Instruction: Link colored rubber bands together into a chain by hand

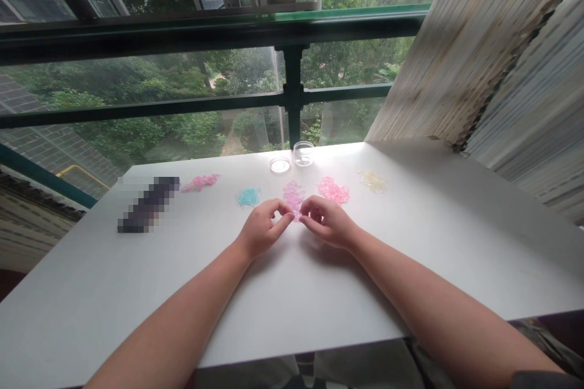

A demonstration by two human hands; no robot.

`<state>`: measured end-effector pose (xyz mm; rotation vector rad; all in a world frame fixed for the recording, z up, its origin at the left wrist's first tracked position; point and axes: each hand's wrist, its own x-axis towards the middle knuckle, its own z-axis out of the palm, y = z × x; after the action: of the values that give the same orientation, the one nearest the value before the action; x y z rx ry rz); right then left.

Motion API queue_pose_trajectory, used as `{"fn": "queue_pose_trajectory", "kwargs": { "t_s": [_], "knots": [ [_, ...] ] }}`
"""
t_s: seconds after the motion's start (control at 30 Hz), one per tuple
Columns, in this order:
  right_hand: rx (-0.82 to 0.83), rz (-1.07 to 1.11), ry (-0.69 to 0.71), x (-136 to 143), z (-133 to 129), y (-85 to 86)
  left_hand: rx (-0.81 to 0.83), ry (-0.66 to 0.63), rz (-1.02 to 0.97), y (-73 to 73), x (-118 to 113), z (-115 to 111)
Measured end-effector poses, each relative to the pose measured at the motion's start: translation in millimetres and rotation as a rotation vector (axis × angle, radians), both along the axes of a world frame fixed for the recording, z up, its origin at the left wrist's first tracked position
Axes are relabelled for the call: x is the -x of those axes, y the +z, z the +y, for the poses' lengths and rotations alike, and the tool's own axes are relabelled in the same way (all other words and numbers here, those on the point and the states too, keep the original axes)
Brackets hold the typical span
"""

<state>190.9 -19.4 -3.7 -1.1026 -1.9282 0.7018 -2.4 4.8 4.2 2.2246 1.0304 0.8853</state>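
Note:
My left hand (pixel 265 228) and my right hand (pixel 331 223) are close together over the middle of the white table. Thumb and forefinger are pinched on each hand, the tips a small gap apart. Whatever they hold, if anything, is too small to make out. Just beyond the fingertips lies a lilac pile (pixel 293 191) of thin, loop-like pieces resembling small rubber bands, partly hidden by the hands. A bright pink pile (pixel 334 190) is beside my right hand, and a turquoise pile (pixel 249 197) lies beyond my left.
A pale yellow pile (pixel 373 181) is at the right, a darker pink pile (pixel 201 182) at the left. A clear round container (pixel 303 154) and a clear lid (pixel 280 165) stand at the table's (pixel 255 322) far edge. A blurred-out dark object (pixel 148 205) lies left.

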Motion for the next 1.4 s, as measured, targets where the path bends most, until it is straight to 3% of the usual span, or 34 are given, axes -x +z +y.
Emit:
{"fn": "queue_pose_trajectory", "kwargs": {
  "t_s": [1.4],
  "knots": [
    [-0.012,0.041,0.003,0.8,1.8,-3.1,-0.05,0.008,0.003,-1.1,-1.4,-1.3]
  ]
}}
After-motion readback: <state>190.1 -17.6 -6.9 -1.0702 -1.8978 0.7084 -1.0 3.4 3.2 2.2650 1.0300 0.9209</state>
